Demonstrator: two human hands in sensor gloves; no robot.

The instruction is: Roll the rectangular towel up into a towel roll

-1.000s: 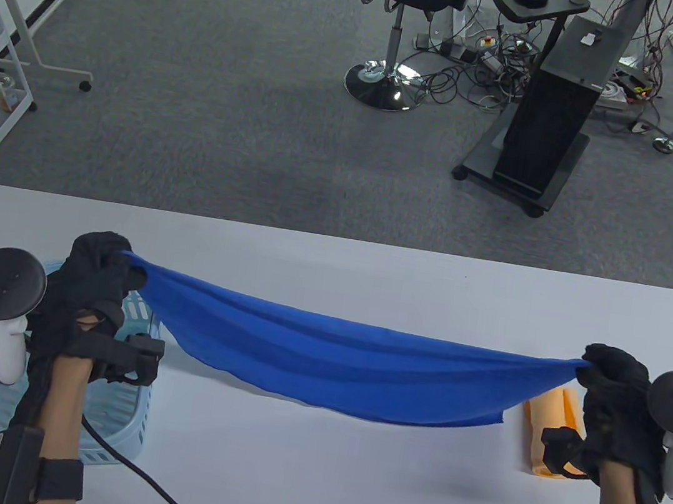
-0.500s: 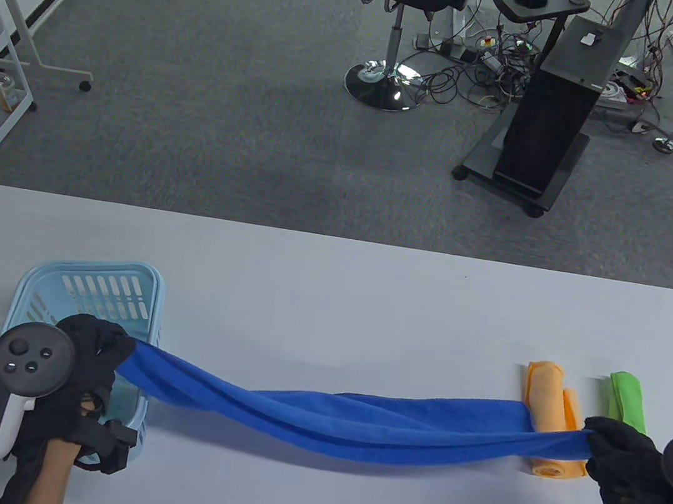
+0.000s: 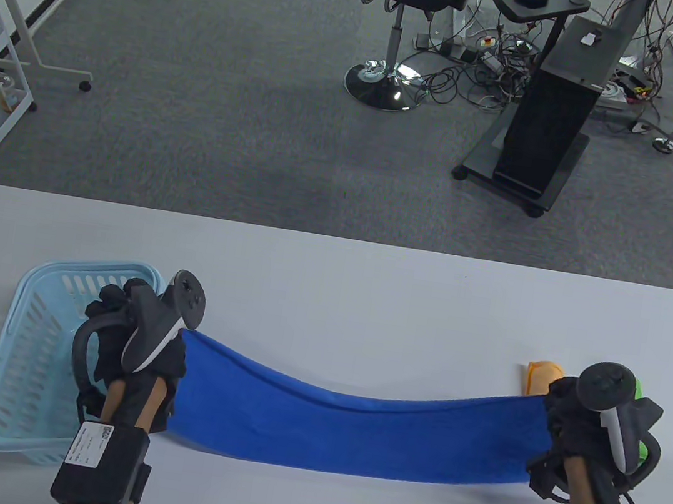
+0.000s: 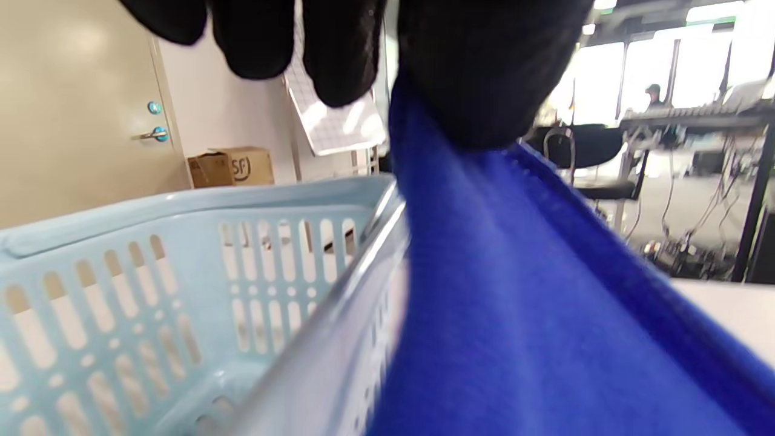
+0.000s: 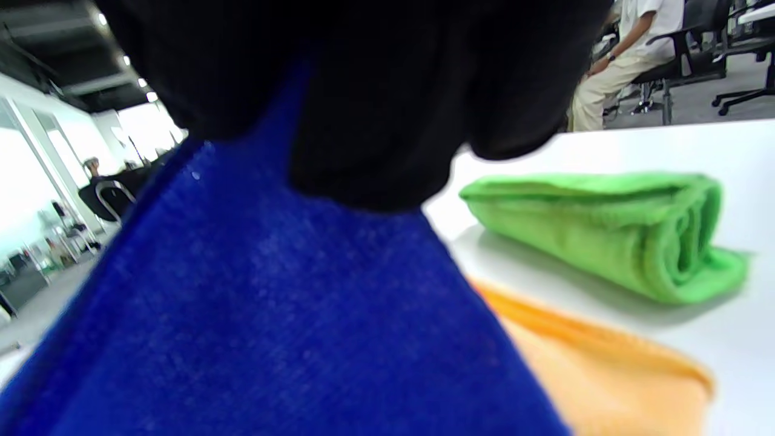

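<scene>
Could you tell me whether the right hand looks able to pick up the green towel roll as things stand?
Probably not yet. The right hand grips one end of the blue towel, so its fingers are occupied, though the green towel roll lies right beside it on the table with nothing between.

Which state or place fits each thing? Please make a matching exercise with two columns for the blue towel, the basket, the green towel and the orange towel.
Things:
1. blue towel
2. basket
3. green towel
4. orange towel

States:
A. rolled up, lying on the table
B. stretched between left hand and right hand
C. partly covered by the blue towel's end
D. pale blue, slotted walls, beside the left hand

Pairs: 1-B, 2-D, 3-A, 4-C
</scene>
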